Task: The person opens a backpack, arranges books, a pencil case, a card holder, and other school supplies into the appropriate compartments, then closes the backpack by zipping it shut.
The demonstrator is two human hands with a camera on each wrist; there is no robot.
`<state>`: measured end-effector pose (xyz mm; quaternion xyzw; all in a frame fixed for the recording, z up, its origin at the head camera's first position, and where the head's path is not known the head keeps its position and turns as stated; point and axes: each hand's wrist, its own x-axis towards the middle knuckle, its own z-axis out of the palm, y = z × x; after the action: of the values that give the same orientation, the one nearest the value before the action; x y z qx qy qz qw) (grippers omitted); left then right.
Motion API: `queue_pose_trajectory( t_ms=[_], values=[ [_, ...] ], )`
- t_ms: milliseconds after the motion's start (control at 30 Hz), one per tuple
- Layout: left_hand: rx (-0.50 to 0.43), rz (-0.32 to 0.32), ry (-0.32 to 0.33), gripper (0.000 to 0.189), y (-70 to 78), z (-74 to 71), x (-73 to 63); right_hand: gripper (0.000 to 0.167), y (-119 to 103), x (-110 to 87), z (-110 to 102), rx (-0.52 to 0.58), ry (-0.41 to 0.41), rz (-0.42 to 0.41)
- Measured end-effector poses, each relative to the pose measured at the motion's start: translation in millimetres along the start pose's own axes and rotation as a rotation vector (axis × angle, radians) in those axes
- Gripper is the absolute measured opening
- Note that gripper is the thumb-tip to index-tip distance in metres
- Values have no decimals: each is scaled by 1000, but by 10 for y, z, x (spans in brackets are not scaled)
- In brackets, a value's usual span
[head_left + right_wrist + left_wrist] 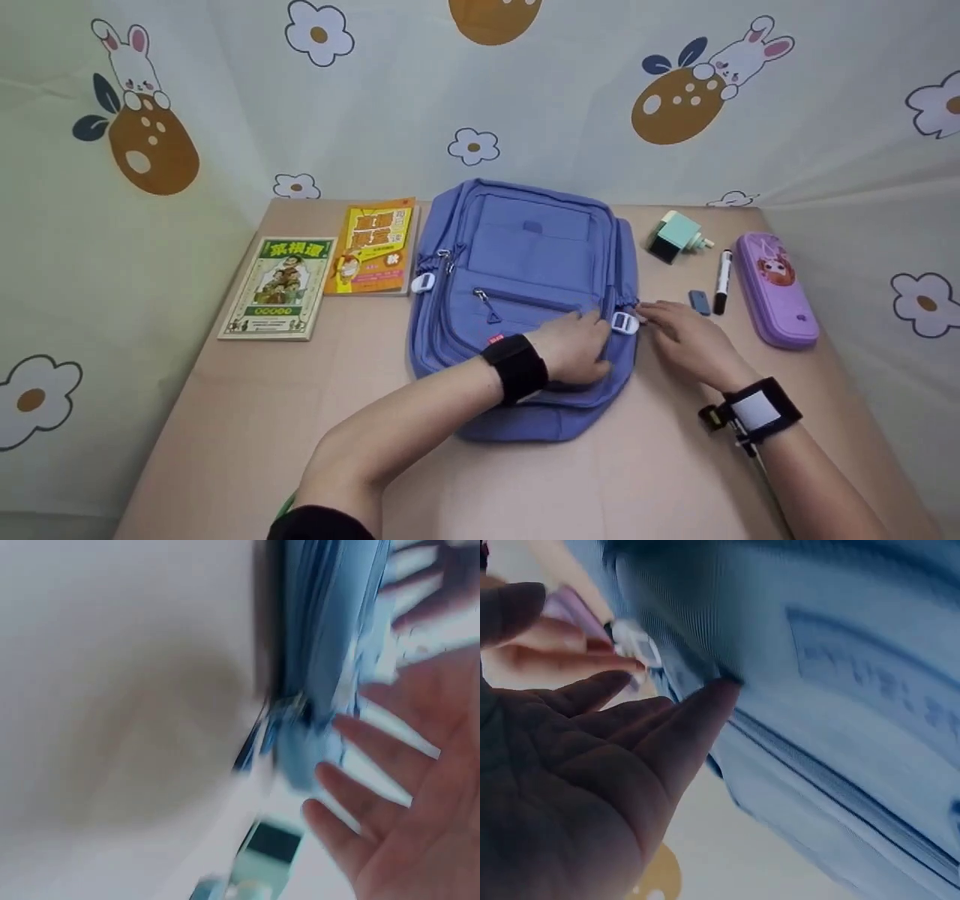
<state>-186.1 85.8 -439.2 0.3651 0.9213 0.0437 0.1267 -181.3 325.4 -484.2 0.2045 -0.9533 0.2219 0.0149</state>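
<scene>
A blue backpack (525, 247) lies front up on the table, its main zipper pulls at the upper left. My left hand (574, 349) is over the lower right of its front; in the left wrist view the fingers are nearly straight and a fingertip (724, 690) touches the fabric beside a zipper. Beside the bag's right edge is my right hand (690, 337), its fingertips close to the white buckle (625, 323) on the side strap. Spread, straight fingers (382, 754) show in the right wrist view, blurred.
Two books, a green one (277, 289) and an orange one (373, 247), lie left of the bag. To its right are a mint-green and black box with a knob (675, 236), a small blue-grey block (699, 302), a marker (723, 281) and a purple pencil case (776, 289). Patterned cloth (390, 112) hangs around the table.
</scene>
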Motion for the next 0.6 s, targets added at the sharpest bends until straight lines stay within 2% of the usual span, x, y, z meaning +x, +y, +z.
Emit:
queue_pose_trajectory(
  t_ms=[67,200,300,367,467,600],
  values=[
    [35,-18,3,76,101,62,3,35,83,27,-3,-22,17,52],
    [150,-63,-34,86,267,108,9,33,157,115,13,-48,-24,102],
    [213,-65,-84,78,324,93,15,29,172,182,37,-62,-34,104],
    [217,-54,-104,67,325,71,24,26,183,224,59,-83,-21,83],
    [188,-8,-118,46,270,30,39,23,203,274,98,-117,5,54],
    [127,148,-120,28,117,-34,64,19,241,286,143,-142,39,56]
  ],
)
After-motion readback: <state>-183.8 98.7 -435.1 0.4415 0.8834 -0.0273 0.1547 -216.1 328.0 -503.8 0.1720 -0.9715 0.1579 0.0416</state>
